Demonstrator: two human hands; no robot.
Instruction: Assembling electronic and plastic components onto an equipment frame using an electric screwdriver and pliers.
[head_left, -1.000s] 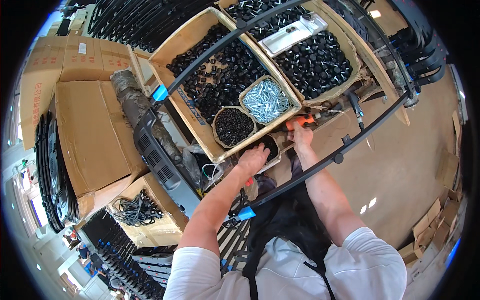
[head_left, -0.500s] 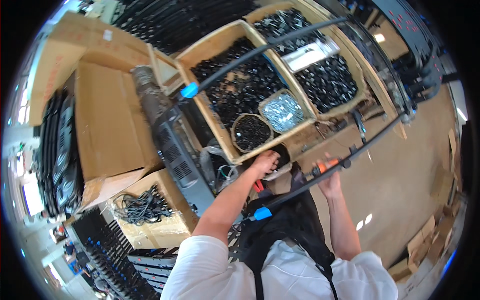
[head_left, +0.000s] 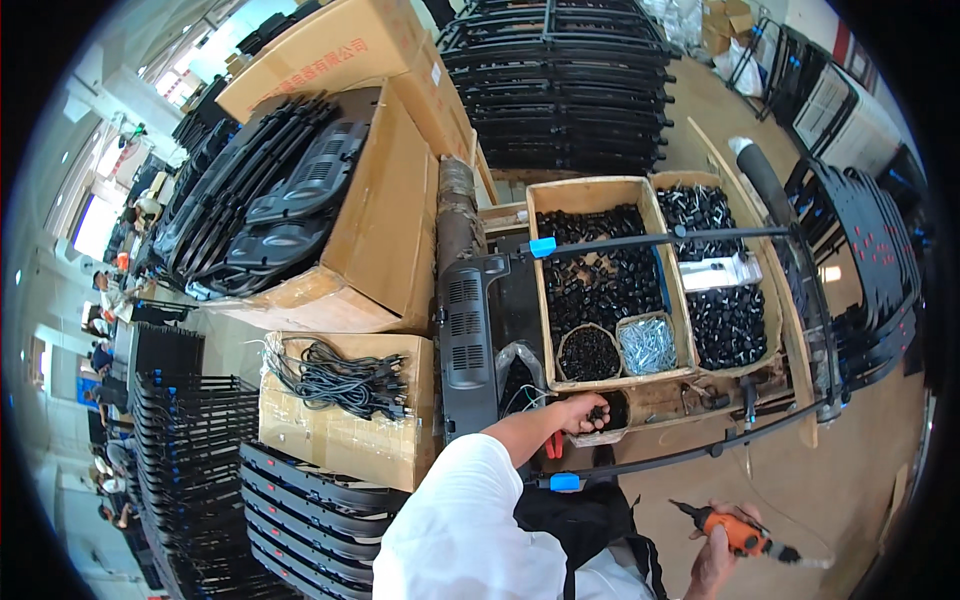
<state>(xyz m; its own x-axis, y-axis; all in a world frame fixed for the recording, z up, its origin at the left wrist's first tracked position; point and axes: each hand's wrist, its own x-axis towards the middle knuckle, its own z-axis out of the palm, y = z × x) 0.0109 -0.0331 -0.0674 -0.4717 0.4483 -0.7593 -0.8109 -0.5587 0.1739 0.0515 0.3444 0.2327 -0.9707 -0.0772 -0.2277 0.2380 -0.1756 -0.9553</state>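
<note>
The left hand [head_left: 583, 413] is closing its fingers around what look like small black hardware pieces [head_left: 598, 413], count unclear, over a small open-topped box with pale walls [head_left: 603, 437], just below the pale wooden bin [head_left: 640, 381]. The right hand [head_left: 712, 562] is gripping an orange-and-black handheld power driver [head_left: 738, 534], well apart from the left hand, its dark tip pointing up-left, below the lower bar of the black tubular metal frame [head_left: 660, 461]. Judgement: picking is probably going best when the fingertips are sorting out only a few pieces and shedding extras over the box; meanwhile the right hand should be keeping the driver's tip clear of the bar and the left forearm.
</note>
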